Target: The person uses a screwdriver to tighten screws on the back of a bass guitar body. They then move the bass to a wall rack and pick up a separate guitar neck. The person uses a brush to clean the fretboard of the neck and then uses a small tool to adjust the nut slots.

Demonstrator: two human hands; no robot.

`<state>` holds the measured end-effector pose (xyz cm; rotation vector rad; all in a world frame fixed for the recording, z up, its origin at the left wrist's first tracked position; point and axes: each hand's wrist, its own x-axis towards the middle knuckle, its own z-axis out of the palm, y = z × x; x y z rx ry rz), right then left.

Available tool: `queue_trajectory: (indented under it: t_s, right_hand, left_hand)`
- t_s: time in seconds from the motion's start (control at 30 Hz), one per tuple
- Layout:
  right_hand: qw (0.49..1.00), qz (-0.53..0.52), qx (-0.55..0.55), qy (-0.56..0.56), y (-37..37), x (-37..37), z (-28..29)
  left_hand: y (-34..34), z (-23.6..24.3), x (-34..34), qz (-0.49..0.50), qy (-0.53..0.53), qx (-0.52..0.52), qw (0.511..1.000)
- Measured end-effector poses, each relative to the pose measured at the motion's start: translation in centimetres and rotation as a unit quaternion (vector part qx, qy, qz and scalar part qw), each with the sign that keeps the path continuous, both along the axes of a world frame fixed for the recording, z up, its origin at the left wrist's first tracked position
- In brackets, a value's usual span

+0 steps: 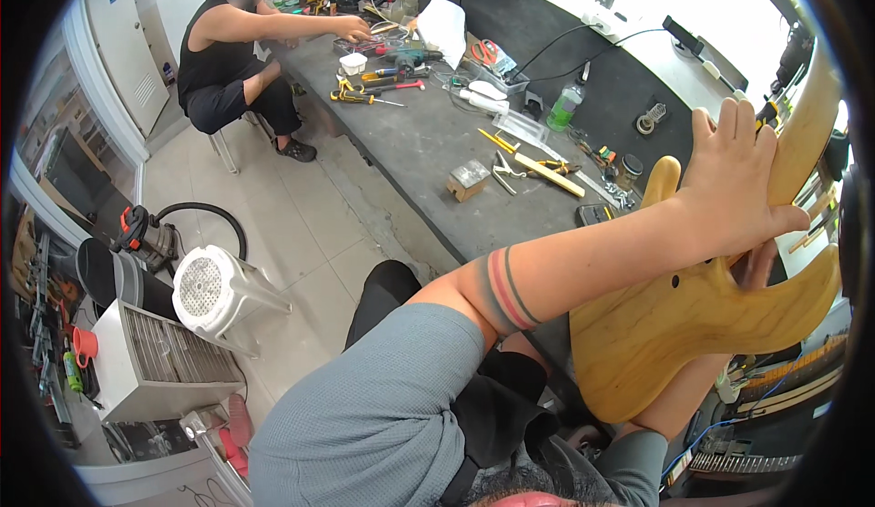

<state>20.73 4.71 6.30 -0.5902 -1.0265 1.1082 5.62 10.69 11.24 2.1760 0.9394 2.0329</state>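
A bare, yellowish wooden guitar (656, 325) with a body and a neck is held up at my right, its body tilted toward me. My left hand (734, 174) reaches over it to where neck and body meet. Its fingers are stretched out beside the neck and its thumb sticks out across the wood. My right forearm passes behind the body. Only a part of my right hand (760, 265) shows, closed against the guitar by the cutaway between the horns; its other fingers are hidden.
A dark workbench (383, 142) bears a sanding block (468, 180), pliers (556, 168), screwdrivers (365, 98) and a green liquid bottle (566, 104). At its far end sits another person (228, 42), reaching over the tools. A white stool (214, 288) and a vacuum cleaner (146, 238) stand left.
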Motion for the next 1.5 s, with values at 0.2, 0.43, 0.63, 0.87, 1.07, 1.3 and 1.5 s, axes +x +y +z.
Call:
queue_trajectory:
  t_s: [0.2,0.43,0.63,0.87,1.07,1.3,1.5]
  right_hand:
    - [0.99,0.034,0.093,-0.102,1.4,-2.5,-1.0]
    - [0.961,0.115,0.211,-0.137,0.6,-3.4,0.0]
    - [0.972,0.052,0.2,-0.113,-0.7,-4.4,-1.4]
    - [0.971,-0.028,0.203,-0.121,-1.8,-6.3,-2.3]
    - [0.969,-0.008,0.187,-0.163,-2.2,-4.6,-2.0]
    - [0.969,-0.027,0.17,-0.179,-1.6,-5.5,-1.7]
    - [0.969,-0.032,0.174,-0.17,-0.5,-5.5,-1.9]
  left_hand:
    - [1.2,-3.4,-6.6,0.038,0.029,0.07,0.996]
    - [5.3,-22.9,-27.7,0.075,-0.071,-0.15,0.983]
    - [11.7,-35.4,-46.6,0.33,-0.149,-0.237,0.902]
    - [20.8,-31.9,-58.5,0.482,-0.131,-0.306,0.81]
    - [29.2,-31.8,-65.2,0.514,-0.049,-0.375,0.77]
    - [32.6,-34.9,-68.5,0.526,0.068,-0.461,0.711]
    - [32.0,-36.5,-70.0,0.493,0.049,-0.419,0.761]
